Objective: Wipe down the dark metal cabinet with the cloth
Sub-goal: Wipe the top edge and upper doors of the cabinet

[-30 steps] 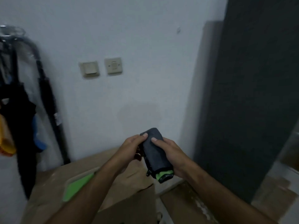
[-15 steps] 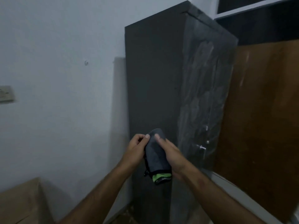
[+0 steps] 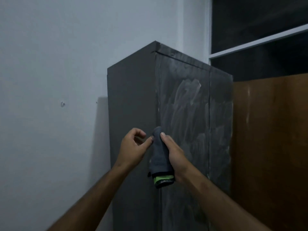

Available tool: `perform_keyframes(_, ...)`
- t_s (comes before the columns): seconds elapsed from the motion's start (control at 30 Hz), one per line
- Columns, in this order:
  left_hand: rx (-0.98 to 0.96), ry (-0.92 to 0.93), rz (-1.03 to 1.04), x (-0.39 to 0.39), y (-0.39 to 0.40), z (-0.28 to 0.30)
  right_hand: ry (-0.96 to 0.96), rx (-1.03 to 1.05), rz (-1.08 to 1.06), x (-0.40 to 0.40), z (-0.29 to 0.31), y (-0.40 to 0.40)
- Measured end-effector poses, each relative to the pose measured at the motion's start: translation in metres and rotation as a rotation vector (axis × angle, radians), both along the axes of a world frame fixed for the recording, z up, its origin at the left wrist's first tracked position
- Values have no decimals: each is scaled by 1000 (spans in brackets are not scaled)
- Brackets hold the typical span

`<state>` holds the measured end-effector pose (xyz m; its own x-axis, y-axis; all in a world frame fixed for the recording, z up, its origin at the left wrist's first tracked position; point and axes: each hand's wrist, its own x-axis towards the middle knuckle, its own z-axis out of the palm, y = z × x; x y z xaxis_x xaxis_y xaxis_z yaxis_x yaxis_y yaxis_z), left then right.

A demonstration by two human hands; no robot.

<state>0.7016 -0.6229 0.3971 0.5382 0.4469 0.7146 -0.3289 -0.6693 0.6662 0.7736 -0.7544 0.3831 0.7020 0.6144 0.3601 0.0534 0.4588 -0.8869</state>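
A tall dark grey metal cabinet [image 3: 133, 97] stands against the wall, and its front door shows pale dusty smears. In front of its front-left corner edge, my right hand [image 3: 175, 155] grips a folded dark grey cloth [image 3: 159, 157] with a green layer and black trim at its lower end. My left hand [image 3: 133, 147] is just left of the cloth with fingers loosely curled. Only its thumb tip touches the cloth's edge.
A white wall [image 3: 50, 80] runs along the left, with a small hook [image 3: 62, 104] on it. A brown wooden panel [image 3: 270, 139] stands right of the cabinet. Above it is a dark window with a white frame [image 3: 258, 40].
My view swung right and up from the cardboard boxes to the cabinet. My left hand has let go of the cloth and drawn slightly left. My right hand keeps holding it.
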Motion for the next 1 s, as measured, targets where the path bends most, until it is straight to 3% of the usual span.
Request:
perform_keyframes(0.2, 207, -126, 75, 58, -1, 94, -430, 87, -137, 84, 105, -14)
perform_keyframes(0.3, 259, -192, 130, 77, 6, 136, -684, 100, -303, 117, 160, -21)
perform_keyframes(0.43, 240, -329, 180, 94, 17, 189, -1071, 141, -599, 157, 224, -22)
perform_keyframes(0.57, 193, -447, 255, 120, 16, 234, -1358, 166, -702, 193, 273, -4)
perform_keyframes(0.73, 201, -503, 281, 151, 8, 270, -1492, 205, -716, 220, 309, 18)
perform_keyframes(1.0, 63, -519, 75, 162, 8, 277, -1542, 301, -728, 219, 325, 39)
